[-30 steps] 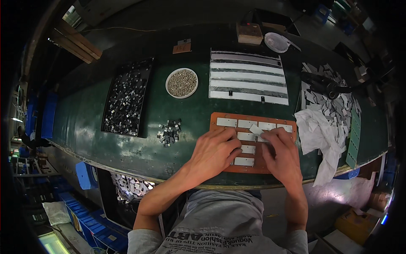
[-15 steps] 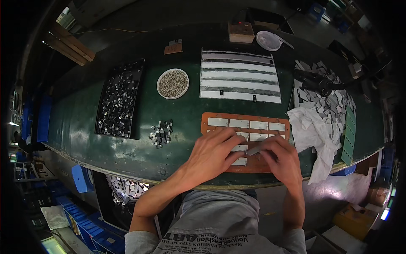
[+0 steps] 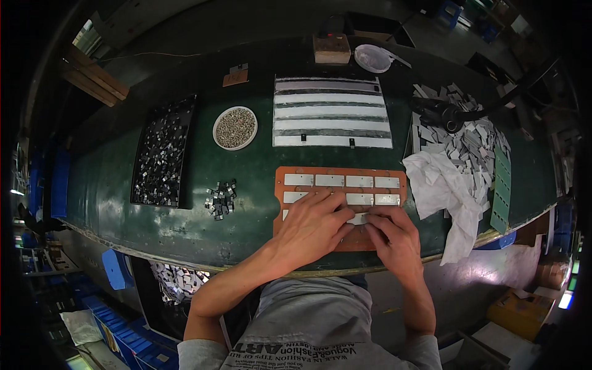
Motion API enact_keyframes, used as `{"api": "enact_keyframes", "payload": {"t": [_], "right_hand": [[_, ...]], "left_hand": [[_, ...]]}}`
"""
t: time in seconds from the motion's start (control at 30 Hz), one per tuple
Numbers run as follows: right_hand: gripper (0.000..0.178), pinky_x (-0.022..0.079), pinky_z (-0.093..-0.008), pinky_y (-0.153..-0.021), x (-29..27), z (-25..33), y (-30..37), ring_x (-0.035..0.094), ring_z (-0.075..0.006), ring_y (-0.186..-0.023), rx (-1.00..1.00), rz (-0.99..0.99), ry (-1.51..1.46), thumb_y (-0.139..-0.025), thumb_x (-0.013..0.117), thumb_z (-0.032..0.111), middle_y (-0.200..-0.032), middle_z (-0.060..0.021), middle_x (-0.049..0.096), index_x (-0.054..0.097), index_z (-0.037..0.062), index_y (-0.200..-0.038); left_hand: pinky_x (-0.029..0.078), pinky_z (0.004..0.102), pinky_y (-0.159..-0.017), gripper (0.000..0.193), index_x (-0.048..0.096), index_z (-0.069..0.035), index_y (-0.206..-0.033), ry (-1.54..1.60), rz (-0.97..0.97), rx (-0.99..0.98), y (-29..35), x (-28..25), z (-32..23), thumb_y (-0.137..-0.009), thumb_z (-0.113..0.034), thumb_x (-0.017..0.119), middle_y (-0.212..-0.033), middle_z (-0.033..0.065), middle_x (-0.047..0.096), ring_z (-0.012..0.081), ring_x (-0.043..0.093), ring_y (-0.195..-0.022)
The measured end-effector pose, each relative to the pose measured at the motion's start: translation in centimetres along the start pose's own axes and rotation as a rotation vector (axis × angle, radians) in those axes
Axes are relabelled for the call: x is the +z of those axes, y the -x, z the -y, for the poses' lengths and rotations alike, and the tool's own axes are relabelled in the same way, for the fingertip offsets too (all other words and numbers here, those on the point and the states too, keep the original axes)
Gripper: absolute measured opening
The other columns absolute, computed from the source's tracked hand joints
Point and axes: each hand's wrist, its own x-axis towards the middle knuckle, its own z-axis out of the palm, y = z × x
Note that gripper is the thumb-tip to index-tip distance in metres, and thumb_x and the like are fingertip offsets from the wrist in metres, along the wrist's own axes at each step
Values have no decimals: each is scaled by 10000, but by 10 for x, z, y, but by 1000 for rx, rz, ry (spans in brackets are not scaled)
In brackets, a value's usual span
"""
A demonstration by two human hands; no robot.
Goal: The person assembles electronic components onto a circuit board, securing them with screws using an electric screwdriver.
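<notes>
Over the orange fixture board (image 3: pixel 279 213) both my hands meet at a small flat metal plate (image 3: pixel 357 219) in the third row. My left hand (image 3: pixel 313 225) covers the left part of that row, its thumb and fingertips closed at the plate's left end. From the other side my right hand (image 3: pixel 394 234) pinches the plate's right end. Pale rectangular plates such as this corner plate (image 3: pixel 299 180) fill the recesses of the upper two rows. My fingers hide part of the third and lowest rows.
A black tray of black components (image 3: pixel 161 154) lies left, beside a loose component pile (image 3: pixel 220 200) and a round dish of small metal parts (image 3: pixel 235 128). A white-striped board (image 3: pixel 333 114) lies beyond the fixture. At right are heaped grey plates (image 3: pixel 468 148), a white cloth (image 3: pixel 441 185) and a green strip (image 3: pixel 501 191).
The plate was tilted in my right hand and now lies lower and flatter in the third row. My hands have drawn closer together. The whole view has shifted a little.
</notes>
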Motion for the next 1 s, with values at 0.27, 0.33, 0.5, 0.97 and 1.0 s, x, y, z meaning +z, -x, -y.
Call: {"api": "enact_keyframes", "payload": {"t": [0.27,0.33,0.5,0.97,1.0], "right_hand": [[139,525,-382,-758,-8,-5,-4,645,-274,-886,28,23,49,-796,788,10,-977,-64,668,741,34,-924],[145,513,-391,-771,-17,-7,-4,642,-276,-877,23,27,53,-794,787,21,-979,-53,663,737,47,-927],[169,515,-385,-759,-72,-47,-26,659,-309,-850,143,-209,52,-846,697,-33,-983,-125,666,703,27,-1004],[232,530,-486,-801,-161,-246,-64,671,-393,-971,527,-172,766,-917,675,269,-1016,-142,700,716,72,-1032],[232,530,-486,-801,-158,-243,-66,671,-393,-971,523,-170,757,-917,675,269,-1016,-142,700,716,72,-1032]], "left_hand": [[525,410,-746,131,708,-84,-910,-58,26,23,-9,9,2,-786,-97,747,-917,33,594,252,628,-894],[523,412,-749,126,706,-79,-907,-34,11,53,-12,11,0,-786,-89,742,-919,38,594,256,627,-893],[535,403,-770,136,708,-66,-921,-35,44,46,-9,10,-2,-797,-94,755,-939,50,598,261,627,-933],[535,416,-727,91,686,-51,-910,28,-41,-58,-12,18,-6,-847,-95,733,-915,69,621,296,641,-851],[534,417,-727,93,686,-50,-914,34,-37,-64,-12,17,-6,-849,-96,732,-916,70,622,298,642,-855]]}}
